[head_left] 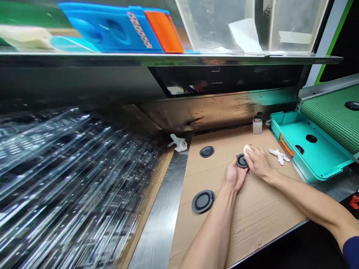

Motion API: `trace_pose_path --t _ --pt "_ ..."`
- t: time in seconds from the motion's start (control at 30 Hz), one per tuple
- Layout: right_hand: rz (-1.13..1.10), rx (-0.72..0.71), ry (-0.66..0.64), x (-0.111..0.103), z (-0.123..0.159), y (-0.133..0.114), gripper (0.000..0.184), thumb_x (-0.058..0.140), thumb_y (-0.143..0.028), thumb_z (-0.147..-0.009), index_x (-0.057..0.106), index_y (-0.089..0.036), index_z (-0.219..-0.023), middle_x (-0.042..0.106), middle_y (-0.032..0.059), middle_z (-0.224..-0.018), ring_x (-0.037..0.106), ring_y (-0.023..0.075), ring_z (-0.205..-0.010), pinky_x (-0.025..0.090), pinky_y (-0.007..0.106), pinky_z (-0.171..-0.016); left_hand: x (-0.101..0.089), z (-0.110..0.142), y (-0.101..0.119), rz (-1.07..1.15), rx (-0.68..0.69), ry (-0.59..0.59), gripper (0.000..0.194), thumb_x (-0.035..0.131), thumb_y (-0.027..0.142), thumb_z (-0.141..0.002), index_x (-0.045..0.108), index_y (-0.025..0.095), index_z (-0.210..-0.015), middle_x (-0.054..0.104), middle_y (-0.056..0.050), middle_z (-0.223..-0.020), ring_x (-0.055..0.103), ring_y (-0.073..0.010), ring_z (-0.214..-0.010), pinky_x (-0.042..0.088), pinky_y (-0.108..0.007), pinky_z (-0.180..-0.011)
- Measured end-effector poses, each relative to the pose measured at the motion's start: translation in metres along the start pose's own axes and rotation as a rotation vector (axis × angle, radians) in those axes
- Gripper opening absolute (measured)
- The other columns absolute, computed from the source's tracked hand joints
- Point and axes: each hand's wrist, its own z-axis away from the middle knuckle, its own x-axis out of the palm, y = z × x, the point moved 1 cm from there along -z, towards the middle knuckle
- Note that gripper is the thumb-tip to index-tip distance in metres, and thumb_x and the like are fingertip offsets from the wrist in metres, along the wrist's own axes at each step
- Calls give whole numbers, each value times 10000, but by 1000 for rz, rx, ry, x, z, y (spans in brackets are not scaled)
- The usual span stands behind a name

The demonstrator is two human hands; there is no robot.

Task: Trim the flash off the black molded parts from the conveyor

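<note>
My left hand is closed around the edge of a dark round plastic part, held just over the cardboard sheet. In my right hand is a small off-white pad, pinched by the fingers against the far side of the part. Two similar dark parts lie on the cardboard to the left: an oval one farther back and a larger-looking one nearer me. My fingers hide some of the held part.
A turquoise tray with dark round parts stands at right, beside a green conveyor belt. A small bottle and crumpled white wipes lie around the cardboard. Stacked clear plastic trays fill the left; a metal shelf crosses above.
</note>
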Motion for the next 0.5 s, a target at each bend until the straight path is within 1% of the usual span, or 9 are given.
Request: trace_pose_path --t 0.07,0.1,0.17,0.2,0.27,0.33,0.4,0.47,0.5 --pt "-35 48 21 -4 -6 7 319 566 -272 -991 692 -166 -1264 623 170 -1339 525 292 -1203 447 456 -1067 1 2 1 -8 12 7 389 354 254 -1073 718 119 -1085 769 -116 -1009 724 -178 -928 573 -341 -977" --pt "-64 58 27 -7 -7 10 370 607 -273 -969 659 -167 -1319 603 166 -1362 517 290 -1229 445 444 -1080 1 2 1 -13 11 -2 386 361 259 -1073 718 114 -1092 770 -120 -1021 722 -178 -923 573 -340 -974" --pt "-121 107 22 -14 -8 13 529 687 -291 -923 568 -168 -1424 579 163 -1372 523 277 -1255 454 412 -1081 2 3 1 -27 13 -18 394 361 265 -1074 723 109 -1074 772 -125 -1022 720 -183 -913 574 -352 -971" --pt "-136 153 9 -18 -8 14 588 719 -312 -905 536 -165 -1444 581 163 -1358 537 273 -1250 463 402 -1068 2 3 1 -35 17 -25 401 356 268 -1076 726 113 -1059 774 -123 -1012 719 -187 -908 575 -363 -972" --pt "-135 233 -47 -26 -4 13 623 755 -368 -888 522 -170 -1430 607 155 -1323 574 271 -1219 477 394 -1032 2 2 0 -47 30 -31 416 347 276 -1079 731 123 -1027 776 -112 -995 715 -187 -893 577 -379 -974" --pt "-122 250 -137 -32 0 9 574 746 -407 -902 537 -200 -1394 661 124 -1256 621 264 -1143 492 378 -968 1 2 -1 -63 44 -25 424 346 280 -1080 733 127 -999 776 -105 -997 714 -179 -888 576 -367 -974" --pt "-127 214 -219 -33 3 3 479 697 -423 -942 548 -239 -1359 701 86 -1183 657 244 -1052 498 341 -882 0 2 -3 -86 35 -38 422 363 299 -1079 735 117 -997 773 -118 -1042 719 -185 -939 567 -354 -990" --pt "-112 174 -260 -33 3 -4 361 642 -421 -978 571 -267 -1296 719 62 -1127 673 227 -993 486 306 -817 -2 2 -5 -107 13 -67 416 383 321 -1075 734 101 -1037 763 -149 -1108 717 -210 -1028 554 -369 -1023" --pt "-83 180 -254 -32 2 -6 305 614 -413 -994 582 -269 -1261 722 61 -1113 676 224 -983 478 297 -801 -2 2 -6 -111 13 -74 409 392 326 -1073 732 98 -1069 758 -159 -1133 713 -222 -1064 547 -385 -1038"
